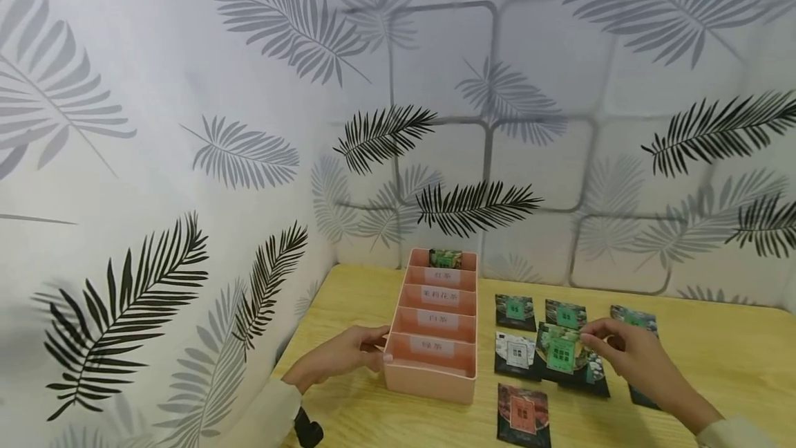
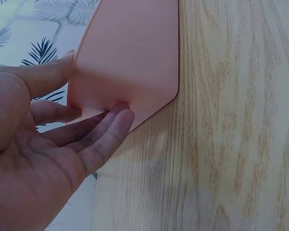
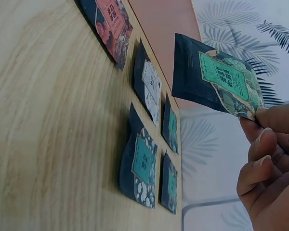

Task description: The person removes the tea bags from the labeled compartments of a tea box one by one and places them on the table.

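My right hand (image 1: 634,355) pinches a tea packet (image 1: 560,352) by its edge between thumb and fingertips. The packet is dark with a green label and hangs above the table in the right wrist view, tilted. In the head view it overlaps a white-labelled packet (image 1: 516,352) and a dark packet (image 1: 593,375) with white flecks. My left hand (image 1: 357,351) grips the front left corner of a pink divided box (image 1: 429,387). In the left wrist view, its thumb is at the box's edge and its fingers lie against the wall. A green packet (image 1: 445,258) stands in the rearmost compartment.
Two green-labelled packets (image 1: 515,311) (image 1: 566,313) lie behind the held one. A red-labelled packet (image 1: 523,415) lies nearer the front edge. Further packets (image 1: 634,318) lie partly behind the right hand. Labelled dividers (image 1: 438,320) split the box. A leaf-patterned wall (image 1: 535,157) borders the wooden table (image 1: 727,351).
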The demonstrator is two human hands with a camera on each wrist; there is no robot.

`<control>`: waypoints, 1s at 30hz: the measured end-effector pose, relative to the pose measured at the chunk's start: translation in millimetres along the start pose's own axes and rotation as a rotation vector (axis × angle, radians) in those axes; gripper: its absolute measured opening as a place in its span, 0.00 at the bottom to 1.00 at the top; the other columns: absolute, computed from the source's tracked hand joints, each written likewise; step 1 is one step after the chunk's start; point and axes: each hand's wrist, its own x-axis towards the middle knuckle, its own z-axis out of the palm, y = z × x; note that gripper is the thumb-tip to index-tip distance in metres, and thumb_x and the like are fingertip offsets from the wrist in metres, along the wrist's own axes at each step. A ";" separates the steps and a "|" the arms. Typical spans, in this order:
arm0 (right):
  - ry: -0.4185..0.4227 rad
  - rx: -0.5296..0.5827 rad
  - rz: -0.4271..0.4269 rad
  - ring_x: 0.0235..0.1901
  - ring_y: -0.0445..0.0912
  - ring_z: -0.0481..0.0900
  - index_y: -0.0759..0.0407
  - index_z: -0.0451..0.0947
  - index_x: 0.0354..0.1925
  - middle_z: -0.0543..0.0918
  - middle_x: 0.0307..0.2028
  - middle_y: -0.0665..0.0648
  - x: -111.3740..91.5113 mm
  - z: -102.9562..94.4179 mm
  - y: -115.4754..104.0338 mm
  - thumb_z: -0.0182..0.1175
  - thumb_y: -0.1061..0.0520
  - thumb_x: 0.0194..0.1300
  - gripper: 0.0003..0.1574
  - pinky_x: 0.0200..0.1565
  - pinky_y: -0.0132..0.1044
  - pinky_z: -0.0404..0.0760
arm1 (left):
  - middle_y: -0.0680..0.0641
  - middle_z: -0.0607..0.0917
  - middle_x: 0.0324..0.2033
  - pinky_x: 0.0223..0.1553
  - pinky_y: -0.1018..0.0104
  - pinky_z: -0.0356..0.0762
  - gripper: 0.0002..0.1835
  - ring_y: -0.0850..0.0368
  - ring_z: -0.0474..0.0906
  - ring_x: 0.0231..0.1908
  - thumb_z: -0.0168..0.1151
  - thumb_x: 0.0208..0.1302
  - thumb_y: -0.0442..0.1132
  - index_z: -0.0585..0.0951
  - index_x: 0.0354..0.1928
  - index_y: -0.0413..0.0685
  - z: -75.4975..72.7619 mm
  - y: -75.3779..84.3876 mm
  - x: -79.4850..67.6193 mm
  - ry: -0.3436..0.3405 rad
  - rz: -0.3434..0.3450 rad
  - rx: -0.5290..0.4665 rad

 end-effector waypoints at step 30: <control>-0.213 0.108 -0.010 0.30 0.37 0.78 0.64 0.83 0.47 0.83 0.38 0.50 -43.0 4.2 51.4 0.61 0.56 0.76 0.11 0.30 0.33 0.79 | 0.40 0.77 0.66 0.58 0.42 0.78 0.37 0.51 0.80 0.57 0.60 0.77 0.42 0.57 0.81 0.43 1.7 0.1 -1.9 -0.001 -0.002 -0.012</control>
